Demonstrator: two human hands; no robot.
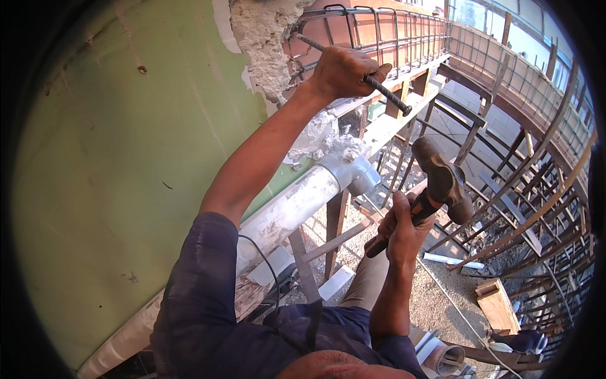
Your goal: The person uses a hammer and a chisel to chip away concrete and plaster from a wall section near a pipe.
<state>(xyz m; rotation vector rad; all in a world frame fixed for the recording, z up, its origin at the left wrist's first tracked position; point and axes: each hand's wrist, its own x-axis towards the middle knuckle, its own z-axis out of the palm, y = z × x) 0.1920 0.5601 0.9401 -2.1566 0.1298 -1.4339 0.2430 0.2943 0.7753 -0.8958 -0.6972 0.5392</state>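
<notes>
Beside a green wall (132,170), a person in a dark shirt (196,278) is holding a dark steel rod (388,93) in the left hand (346,71) and a hammer (445,184) in the right hand (406,228), as I am looking on. The left fingers are curling around the rod's middle, pressed together, a grip that is apparently leaving both ends free. The rod is slanting past the ragged concrete (262,47) and the rebar cage (394,31), its far tip pointing toward the broken edge, its flared near end facing out toward the hammer's side; whether the tip is touching anything, I am not managing to tell. Lower down, the right fingers are wrapping the handle, pressed together, close under the heavy head, a short hold that is likely giving firmer control of the weight. The hammer is hanging in the air, apart from the rod. Below, a whitish pipe (293,208) is running along the wall's edge, ending in a grey elbow (364,177), while timber and metal supports (549,208) are standing off to the right, seemingly leaving the hammer some room
</notes>
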